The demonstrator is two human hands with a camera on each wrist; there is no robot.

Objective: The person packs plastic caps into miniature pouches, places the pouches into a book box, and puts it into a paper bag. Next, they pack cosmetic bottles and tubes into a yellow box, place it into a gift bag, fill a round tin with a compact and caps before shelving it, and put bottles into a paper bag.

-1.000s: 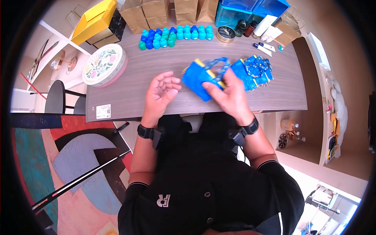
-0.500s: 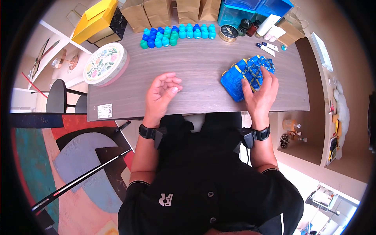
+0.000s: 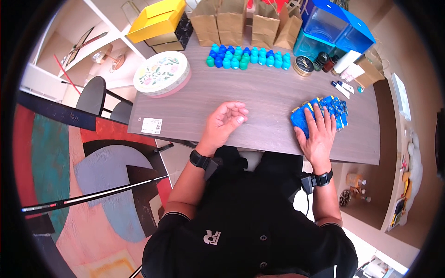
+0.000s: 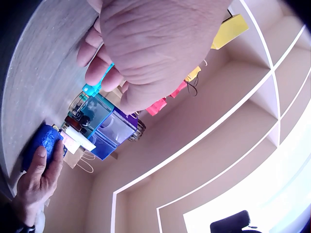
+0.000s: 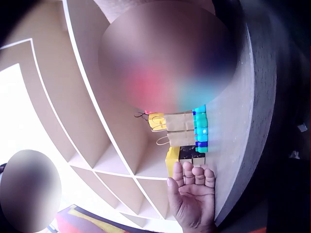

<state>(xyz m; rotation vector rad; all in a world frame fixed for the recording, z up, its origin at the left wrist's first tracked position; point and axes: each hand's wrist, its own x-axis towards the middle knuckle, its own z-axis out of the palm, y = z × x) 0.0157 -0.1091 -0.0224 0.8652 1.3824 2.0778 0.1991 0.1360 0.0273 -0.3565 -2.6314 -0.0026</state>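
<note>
My right hand rests palm down on a stack of small blue bags at the right of the table. Its fingers lie spread and nearly straight over them. The bags have yellow trim and patterned blue handles, seen at the stack's far right side. My left hand is at the front middle of the table, fingers loosely bent, holding nothing. In the left wrist view, the right hand touches the blue stack. The left hand shows its palm in the right wrist view.
Rows of small blue, teal and green bottles stand at the back, before brown paper bags. A round floral box sits at the left. A round tin, dark jars and white tubes lie at the back right.
The blue bag in the right hand has joined the stack on the right, and that hand has let go and flattened onto it. The left hand stays loosely bent. The head view has turned.
</note>
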